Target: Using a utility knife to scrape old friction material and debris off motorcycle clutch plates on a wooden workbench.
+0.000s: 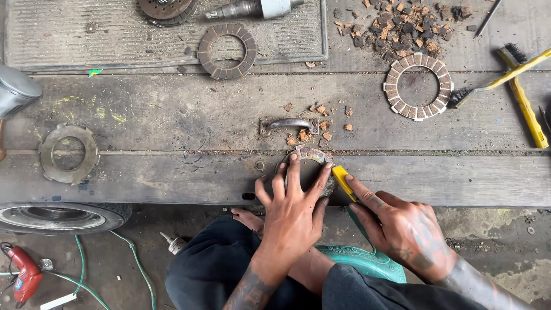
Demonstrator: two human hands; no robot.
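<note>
Your left hand [293, 209] presses a worn clutch friction disc [308, 154] flat against the wooden counter [172, 115], fingers spread wide over its ring, so its grip is a splayed hold on the disc and not a closed fist. The disc lies near the counter's front edge, at about 6 o'clock from the small metal handle [287, 124] fixed to the planks. Your right hand [404, 229] is closed around a yellow-handled scraping tool [343, 181], forefinger laid along it, the tip touching the disc's rim at the 3 o'clock side.

Loose brown flakes of friction lining [324, 123] lie around the handle, and a bigger heap of chips [402, 28] lies at 1 o'clock. Just beneath that heap is a second friction disc with pale pads [396, 86]; a darker one [227, 50] rests on the ribbed rubber mat [57, 34] at 11 o'clock, beside a shaft [252, 8]. A bare steel clutch plate [69, 152] lies at 9 o'clock. A wire brush and yellow-handled tools [525, 103] lie at 2 o'clock.

On the floor below, a tyre [63, 217] and a red drill [24, 275] sit at 8 o'clock. No container holding anything is in view.
</note>
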